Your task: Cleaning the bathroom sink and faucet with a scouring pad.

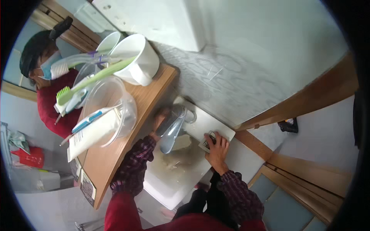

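Note:
The white sink (169, 198) lies below me with cloudy water and a pale, soaked cloth-like lump (181, 143) in it. A metal faucet (172, 134) reaches over the basin. My left hand (160, 120) is beside the faucet's base, blurred and partly behind the wooden shelf; its fingers cannot be made out. On the sink's right rim my right hand (218, 152) is closed around a small box (208, 141) with a black and white printed face. Plaid cuffs cover both wrists.
A wooden shelf (144, 109) juts in at left, bearing a white mug (148, 57), a clear plastic cup (129, 111), toothbrushes (110, 69) and a white tube (92, 134). Behind it a mirror (27, 111) reflects me. A wooden door frame (300, 102) stands at right.

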Available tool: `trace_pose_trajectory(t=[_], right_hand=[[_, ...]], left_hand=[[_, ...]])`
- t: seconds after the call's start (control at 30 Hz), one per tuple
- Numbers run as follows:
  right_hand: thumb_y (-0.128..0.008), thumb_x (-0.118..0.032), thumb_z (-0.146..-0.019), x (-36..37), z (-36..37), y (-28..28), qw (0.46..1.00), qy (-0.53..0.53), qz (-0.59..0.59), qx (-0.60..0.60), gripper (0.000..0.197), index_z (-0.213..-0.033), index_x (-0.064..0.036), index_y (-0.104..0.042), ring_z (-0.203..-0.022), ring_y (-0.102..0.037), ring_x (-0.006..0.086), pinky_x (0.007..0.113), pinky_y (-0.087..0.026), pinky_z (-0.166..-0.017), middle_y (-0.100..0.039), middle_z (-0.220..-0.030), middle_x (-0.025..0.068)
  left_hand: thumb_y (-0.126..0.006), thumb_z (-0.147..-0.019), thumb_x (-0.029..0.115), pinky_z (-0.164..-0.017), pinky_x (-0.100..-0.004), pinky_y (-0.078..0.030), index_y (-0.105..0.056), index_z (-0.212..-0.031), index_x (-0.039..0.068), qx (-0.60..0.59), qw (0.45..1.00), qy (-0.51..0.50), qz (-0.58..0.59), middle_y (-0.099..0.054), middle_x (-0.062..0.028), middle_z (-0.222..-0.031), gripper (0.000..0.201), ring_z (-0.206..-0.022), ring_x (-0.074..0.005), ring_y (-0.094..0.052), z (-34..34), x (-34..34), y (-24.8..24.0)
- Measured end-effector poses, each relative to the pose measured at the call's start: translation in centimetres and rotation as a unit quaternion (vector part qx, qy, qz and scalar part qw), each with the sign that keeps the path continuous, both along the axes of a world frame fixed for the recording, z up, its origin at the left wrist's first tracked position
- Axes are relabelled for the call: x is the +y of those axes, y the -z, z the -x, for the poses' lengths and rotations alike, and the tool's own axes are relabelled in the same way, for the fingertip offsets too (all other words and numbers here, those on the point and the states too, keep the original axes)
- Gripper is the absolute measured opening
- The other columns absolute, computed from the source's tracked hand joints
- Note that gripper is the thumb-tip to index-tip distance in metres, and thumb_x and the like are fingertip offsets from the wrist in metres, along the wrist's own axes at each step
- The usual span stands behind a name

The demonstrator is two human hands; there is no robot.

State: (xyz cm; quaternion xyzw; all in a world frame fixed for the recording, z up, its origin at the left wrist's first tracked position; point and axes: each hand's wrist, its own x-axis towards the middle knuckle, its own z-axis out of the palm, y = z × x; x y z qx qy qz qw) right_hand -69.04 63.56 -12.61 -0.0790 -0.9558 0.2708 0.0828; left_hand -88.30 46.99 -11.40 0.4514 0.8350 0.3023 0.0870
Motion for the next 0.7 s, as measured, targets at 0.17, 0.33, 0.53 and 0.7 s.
trace_pose_trajectory(t=[0.17, 0.33, 0.53, 0.7], right_hand=[[-0.072, -0.008, -0.048, 0.3, -0.3, -0.2, 1.000, 0.002, 0.017, 0.009, 0.073, -0.117, -0.0196, -0.051, -0.105, -0.036, 0.0306, 0.043, -0.027, -0.090, -0.037, -0.121, 0.0125], [-0.072, -0.007, -0.048, 1.0, 0.2, -0.5, 0.999, 0.000, 0.006, 0.031, 0.074, -0.118, -0.0179, -0.050, -0.105, -0.037, 0.0302, 0.042, -0.028, -0.090, -0.037, -0.121, 0.0126], [-0.075, -0.011, -0.051, 0.6, -0.3, -0.2, 1.000, -0.001, -0.023, -0.011, 0.075, -0.120, -0.0188, -0.048, -0.108, -0.036, 0.0303, 0.043, -0.027, -0.092, -0.036, -0.124, 0.0119], [-0.074, -0.012, -0.050, 0.0, -0.6, -0.5, 1.000, 0.004, -0.004, 0.001, 0.075, -0.120, -0.0200, -0.048, -0.109, -0.035, 0.0308, 0.043, -0.025, -0.094, -0.036, -0.124, 0.0113]], left_hand=[[-0.056, -0.078, 0.006, -0.096, -0.0297, -0.034, -0.048, -0.121, 0.003, -0.023, 0.999, 0.025, 0.008, -0.046, -0.0099, -0.125, 0.043, -0.116, -0.0206, -0.042, 0.6, -0.3, -1.2], [-0.055, -0.078, 0.005, -0.096, -0.0289, -0.033, -0.049, -0.120, 0.003, -0.040, 0.999, 0.012, -0.009, -0.045, -0.0093, -0.126, 0.042, -0.116, -0.0200, -0.042, 0.4, -1.9, -2.5], [-0.054, -0.079, 0.004, -0.096, -0.0278, -0.033, -0.050, -0.120, 0.003, -0.049, 0.996, 0.024, -0.069, -0.045, -0.0086, -0.126, 0.041, -0.117, -0.0193, -0.041, 1.7, -0.8, -3.9], [-0.054, -0.078, 0.008, -0.093, -0.0297, -0.034, -0.051, -0.114, 0.005, 0.030, 0.996, 0.032, -0.076, -0.045, -0.0078, -0.119, 0.036, -0.110, -0.0209, -0.042, 3.2, -1.2, 4.0]])
